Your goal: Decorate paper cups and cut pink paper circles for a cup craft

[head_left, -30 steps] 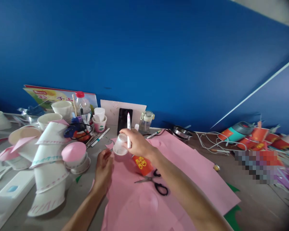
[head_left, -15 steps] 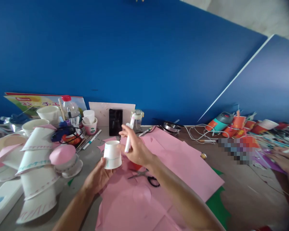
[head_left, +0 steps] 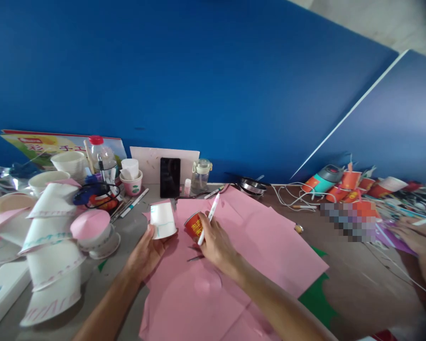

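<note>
My left hand (head_left: 149, 253) is closed round a white paper cup (head_left: 163, 220) marked with a thin teal line; the cup is upside down and slightly tilted. In my right hand (head_left: 218, 244) a white marker (head_left: 209, 219) with a pink upper end is held slanting. The same hand's fingers are against a tilted red paper cup (head_left: 193, 226) with yellow lettering; how firmly they grip it I cannot tell. Below, scissors blades (head_left: 195, 258) show, their handles hidden by my right hand. A shallow pink paper cone (head_left: 208, 282) lies on the pink paper sheets (head_left: 270, 237).
Stacked white cups (head_left: 53, 265) with drawn rims stand left, beside a cup topped with a pink cone (head_left: 90, 225). Behind are a phone (head_left: 170, 177), a glass jar (head_left: 200, 175) and a plastic bottle (head_left: 102, 156). At right are cables (head_left: 287, 201) and another person's hands (head_left: 412, 237).
My right hand has moved down and right from the white cup to the red cup, carrying the marker. The red cup has come up and into view. The white cup tilts more.
</note>
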Motion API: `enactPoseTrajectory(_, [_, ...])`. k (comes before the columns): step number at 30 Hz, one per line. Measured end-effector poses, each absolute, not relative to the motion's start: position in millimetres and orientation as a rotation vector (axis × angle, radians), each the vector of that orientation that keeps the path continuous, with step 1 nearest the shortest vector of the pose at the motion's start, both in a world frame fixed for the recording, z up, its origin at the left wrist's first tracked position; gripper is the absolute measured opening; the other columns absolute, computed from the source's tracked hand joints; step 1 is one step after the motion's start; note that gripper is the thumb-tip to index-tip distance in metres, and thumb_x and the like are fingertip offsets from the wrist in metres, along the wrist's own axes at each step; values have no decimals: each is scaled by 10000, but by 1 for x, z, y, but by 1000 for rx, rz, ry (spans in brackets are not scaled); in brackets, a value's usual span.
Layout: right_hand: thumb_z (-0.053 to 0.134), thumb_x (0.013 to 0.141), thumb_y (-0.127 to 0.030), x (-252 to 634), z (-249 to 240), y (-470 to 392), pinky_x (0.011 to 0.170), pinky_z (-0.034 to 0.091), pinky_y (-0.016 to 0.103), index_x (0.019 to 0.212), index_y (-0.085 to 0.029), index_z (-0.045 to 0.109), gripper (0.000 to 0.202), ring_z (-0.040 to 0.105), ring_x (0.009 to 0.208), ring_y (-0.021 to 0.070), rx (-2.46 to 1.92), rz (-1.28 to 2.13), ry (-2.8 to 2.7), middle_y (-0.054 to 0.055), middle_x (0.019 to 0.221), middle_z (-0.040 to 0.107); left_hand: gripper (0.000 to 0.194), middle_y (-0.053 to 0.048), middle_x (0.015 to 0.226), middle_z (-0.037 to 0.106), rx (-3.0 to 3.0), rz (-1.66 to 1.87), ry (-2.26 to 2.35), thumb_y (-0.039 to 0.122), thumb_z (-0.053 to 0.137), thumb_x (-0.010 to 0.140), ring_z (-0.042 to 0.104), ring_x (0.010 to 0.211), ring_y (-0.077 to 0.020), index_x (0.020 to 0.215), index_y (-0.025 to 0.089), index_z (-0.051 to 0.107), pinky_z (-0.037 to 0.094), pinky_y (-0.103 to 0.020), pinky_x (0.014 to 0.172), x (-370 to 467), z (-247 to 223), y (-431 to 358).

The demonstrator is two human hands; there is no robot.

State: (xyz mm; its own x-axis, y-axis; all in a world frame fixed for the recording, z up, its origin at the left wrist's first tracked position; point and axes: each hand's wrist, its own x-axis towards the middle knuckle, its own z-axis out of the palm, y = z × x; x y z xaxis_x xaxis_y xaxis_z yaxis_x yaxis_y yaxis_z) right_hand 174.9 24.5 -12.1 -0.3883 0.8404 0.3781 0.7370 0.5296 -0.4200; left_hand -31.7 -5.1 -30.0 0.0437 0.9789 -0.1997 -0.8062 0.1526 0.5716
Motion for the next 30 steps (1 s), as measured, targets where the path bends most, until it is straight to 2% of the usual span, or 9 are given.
enactPoseTrajectory(5, [638,812,-131,180,-11,37,970,520,490,1417,-189,305,693,548,1238,322,-912,158,-2056,201,1334,536,503,-130,1034,761,265,1450,614,342,724,800,718,949,-276,1247,149,599,574,-426,882,-32,-28,-5])
enactPoseTrajectory(11, [608,872,-228,192,-14,44,1014,441,615,1372,-191,333,572,477,1312,350,-596,-72,-1965,217,1378,513,551,-142,1092,745,263,1421,596,359,717,803,709,980,-271,1295,157,574,556,-405,911,-36,-32,-5])
enactPoseTrajectory(16, [605,875,-204,197,-20,59,991,459,592,1366,-170,352,554,474,1315,350,-610,-146,-1972,230,1376,518,578,-152,1033,756,301,1398,588,391,754,763,720,932,-302,1260,142,597,568,-438,862,-37,-35,-4])
enactPoseTrajectory(21, [582,891,-239,199,-25,83,940,491,536,1326,-158,431,468,545,1216,350,-790,-146,-2088,219,1330,561,497,-129,992,767,348,1405,549,418,785,727,722,905,-285,1129,151,666,572,-439,859,-34,-33,-5])
enactPoseTrajectory(26, [566,877,-232,196,-34,94,932,484,553,1335,-146,464,477,569,1142,358,-933,-78,-2188,219,1311,573,442,-112,1004,766,360,1390,529,420,770,747,718,918,-261,1086,152,682,569,-398,870,-34,-34,-5])
enactPoseTrajectory(30, [560,898,-314,192,-23,83,975,437,595,1366,-151,436,511,554,1172,367,-910,-5,-2096,211,1265,598,425,-106,1014,764,357,1381,528,421,761,756,712,939,-258,1080,159,680,557,-398,886,-34,-35,-5])
